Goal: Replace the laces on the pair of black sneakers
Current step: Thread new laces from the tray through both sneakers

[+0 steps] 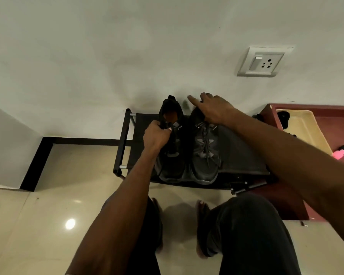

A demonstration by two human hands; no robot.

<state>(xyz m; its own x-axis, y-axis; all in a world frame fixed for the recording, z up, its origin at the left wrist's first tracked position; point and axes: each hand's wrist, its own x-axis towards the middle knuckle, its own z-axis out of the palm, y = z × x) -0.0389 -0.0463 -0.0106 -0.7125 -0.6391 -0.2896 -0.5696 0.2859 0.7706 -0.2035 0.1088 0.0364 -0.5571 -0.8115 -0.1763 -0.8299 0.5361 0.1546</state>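
Observation:
Two black sneakers stand side by side on a low black shoe rack (127, 139), toes toward me. My left hand (155, 133) pinches the tongue of the left sneaker (172, 163) at its collar. My right hand (213, 110) lies over the heel opening of the right sneaker (205, 155), with the index finger stretched out and the other fingers curled over the collar. Dark laces run down the right sneaker's front. The left sneaker's laces are hard to make out in the dim light.
The rack stands against a pale wall with a socket plate (260, 61). A maroon cabinet (326, 120) with a cream tray (306, 128) and a pink item (343, 152) is at the right. My knees and feet are over glossy beige floor tiles (58, 195).

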